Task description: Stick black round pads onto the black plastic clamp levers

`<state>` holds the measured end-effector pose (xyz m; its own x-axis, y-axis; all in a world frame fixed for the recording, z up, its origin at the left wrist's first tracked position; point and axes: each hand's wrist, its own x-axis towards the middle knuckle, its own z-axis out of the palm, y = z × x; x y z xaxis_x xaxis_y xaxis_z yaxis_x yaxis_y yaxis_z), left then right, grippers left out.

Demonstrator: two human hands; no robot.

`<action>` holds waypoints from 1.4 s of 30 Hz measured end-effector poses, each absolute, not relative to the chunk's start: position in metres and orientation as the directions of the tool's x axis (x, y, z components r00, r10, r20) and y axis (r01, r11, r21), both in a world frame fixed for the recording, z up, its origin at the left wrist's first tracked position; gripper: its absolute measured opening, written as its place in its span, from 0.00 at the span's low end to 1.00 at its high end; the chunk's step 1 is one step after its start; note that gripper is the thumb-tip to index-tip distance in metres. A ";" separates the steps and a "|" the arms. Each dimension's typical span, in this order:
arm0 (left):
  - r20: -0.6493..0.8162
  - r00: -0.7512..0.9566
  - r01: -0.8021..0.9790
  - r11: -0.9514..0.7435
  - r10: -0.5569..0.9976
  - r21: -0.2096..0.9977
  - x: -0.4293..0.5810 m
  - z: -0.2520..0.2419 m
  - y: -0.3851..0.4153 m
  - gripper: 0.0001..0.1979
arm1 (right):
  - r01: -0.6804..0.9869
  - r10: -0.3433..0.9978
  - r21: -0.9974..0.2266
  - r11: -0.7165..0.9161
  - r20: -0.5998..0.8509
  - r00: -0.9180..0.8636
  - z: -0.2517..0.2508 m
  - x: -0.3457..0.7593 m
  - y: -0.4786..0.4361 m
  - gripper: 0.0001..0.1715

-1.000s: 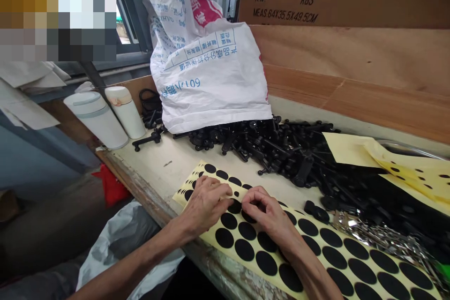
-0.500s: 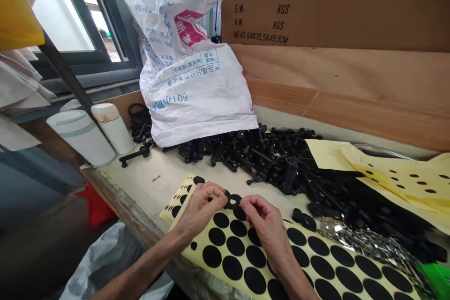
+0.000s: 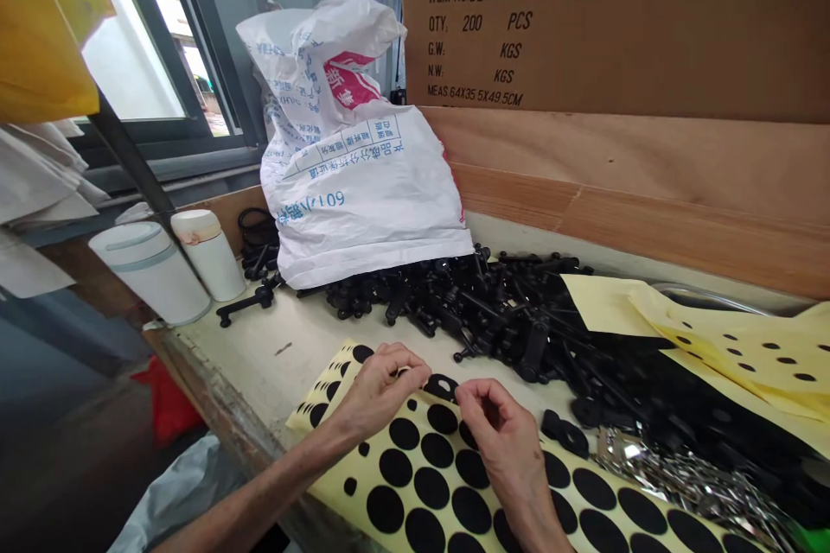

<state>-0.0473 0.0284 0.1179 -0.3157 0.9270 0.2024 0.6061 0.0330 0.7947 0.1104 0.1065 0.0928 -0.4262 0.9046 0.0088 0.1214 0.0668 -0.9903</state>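
Observation:
My left hand (image 3: 387,387) pinches the left end of a small black piece with a hole (image 3: 443,385), thumb against index finger. At its right edge my right hand (image 3: 509,428) is closed too, thumb and index fingertip on the piece; the exact grip is partly hidden by the fingers. Both hands are just above a yellow backing sheet (image 3: 382,471) bearing rows of black round stickers (image 3: 434,487). The sheet's far left part curls up. A few small black dots sit on it where bare backing shows.
Behind the hands lies a heap of black plastic arms (image 3: 480,302), under a white sack (image 3: 369,190). Metal clips (image 3: 687,475) and more yellow sheets (image 3: 732,337) are on the right. Two white bottles (image 3: 152,272) stand left; a cardboard box (image 3: 616,26) is behind.
The view has tipped up slightly, so everything sits lower. My hands have moved a little to the right with the black piece between them, and its hole now faces me at another angle.

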 end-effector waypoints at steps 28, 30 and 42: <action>-0.041 -0.304 -0.366 -0.077 0.952 0.928 -0.033 0.138 0.003 0.12 | -0.147 0.810 -0.979 -0.142 -0.030 -0.586 0.107 0.106 0.079 0.45; 0.027 -0.324 -0.284 -0.125 0.946 0.951 -0.027 0.132 0.001 0.09 | -0.152 0.758 -0.942 -0.298 -0.137 -0.638 0.111 0.103 0.072 0.47; -0.285 -0.527 -0.445 0.026 0.801 0.895 -0.031 0.104 -0.007 0.16 | 0.026 0.883 -0.998 -0.052 -0.058 -0.466 0.103 0.114 0.082 0.16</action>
<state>-0.0313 -0.0070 0.1041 -0.5268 0.8007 -0.2852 -0.4447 0.0263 0.8953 0.1142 0.0818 0.1028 -0.4658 0.8830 -0.0581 0.0263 -0.0518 -0.9983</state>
